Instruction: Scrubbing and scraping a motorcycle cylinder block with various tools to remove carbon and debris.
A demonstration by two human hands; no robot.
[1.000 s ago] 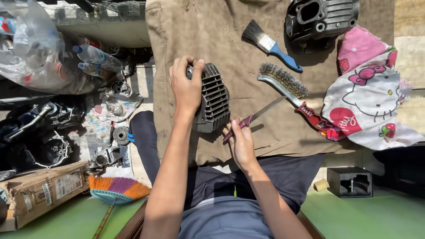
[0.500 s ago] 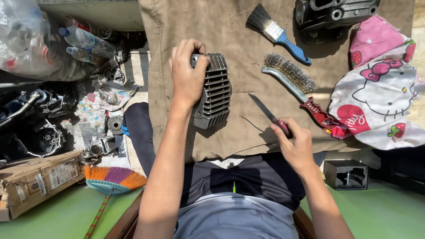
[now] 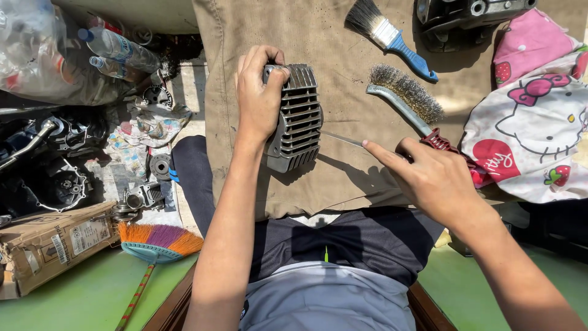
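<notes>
Fingers (image 3: 269, 67) gripping finned cylinder (image 3: 297, 116), wire brush (image 3: 407, 92), paintbrush (image 3: 389, 34) beside

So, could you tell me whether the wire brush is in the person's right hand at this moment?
No, the wire brush lies on the brown cloth, while the right hand holds a thin blade.

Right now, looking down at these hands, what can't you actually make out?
- Head view: the thin blade runs under the right hand, so its handle is hidden.
- The finned metal block has its left side covered by the left hand.
- The black engine part is cut off by the top edge.
- The cardboard box print is too small to read.
</notes>
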